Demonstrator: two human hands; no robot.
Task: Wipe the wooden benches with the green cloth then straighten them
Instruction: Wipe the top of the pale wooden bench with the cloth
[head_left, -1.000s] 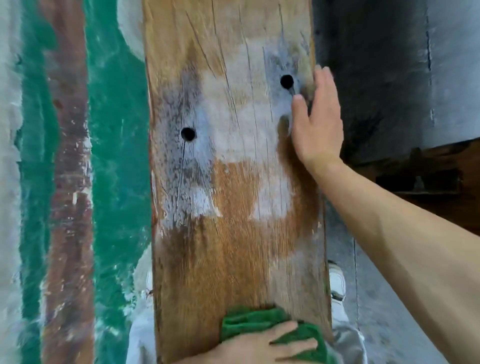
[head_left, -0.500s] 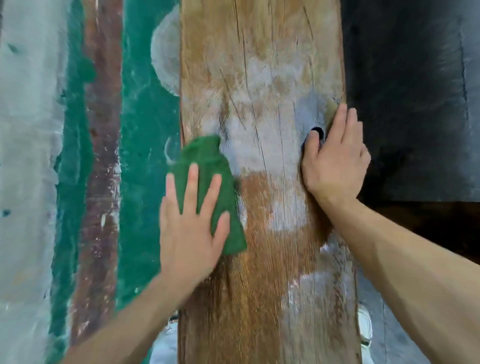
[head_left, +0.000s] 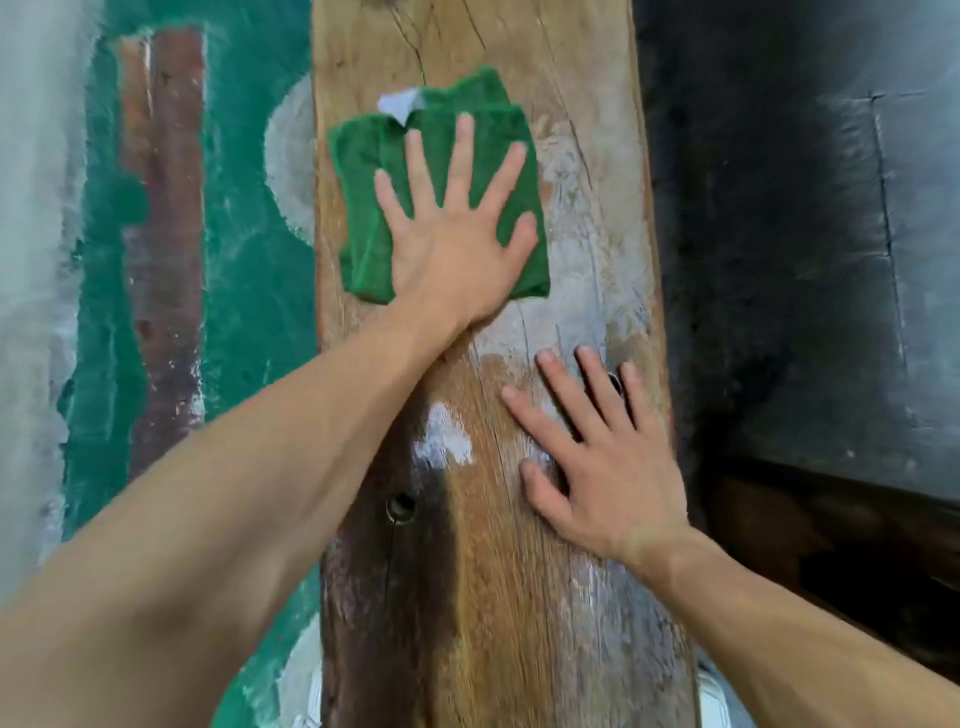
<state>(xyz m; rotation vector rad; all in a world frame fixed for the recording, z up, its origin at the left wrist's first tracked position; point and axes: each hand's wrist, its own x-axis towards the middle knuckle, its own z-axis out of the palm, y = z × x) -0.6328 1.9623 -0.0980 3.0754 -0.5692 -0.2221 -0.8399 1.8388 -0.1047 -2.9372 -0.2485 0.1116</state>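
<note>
A long wooden bench, worn with pale patches and a small hole near its left side, runs away from me down the middle of the view. My left hand lies flat with fingers spread on the folded green cloth, pressing it onto the bench's far part. A white tag shows at the cloth's far edge. My right hand rests flat on the bench's right side, fingers apart, partly covering a second hole, and holds nothing.
To the left lies a floor painted green with a reddish-brown stripe. To the right is a dark grey concrete surface with a shadowed gap below it.
My left hand has pushed the green cloth forward along the bench, from its near end to the far part. My right hand has shifted from the right edge onto the top.
</note>
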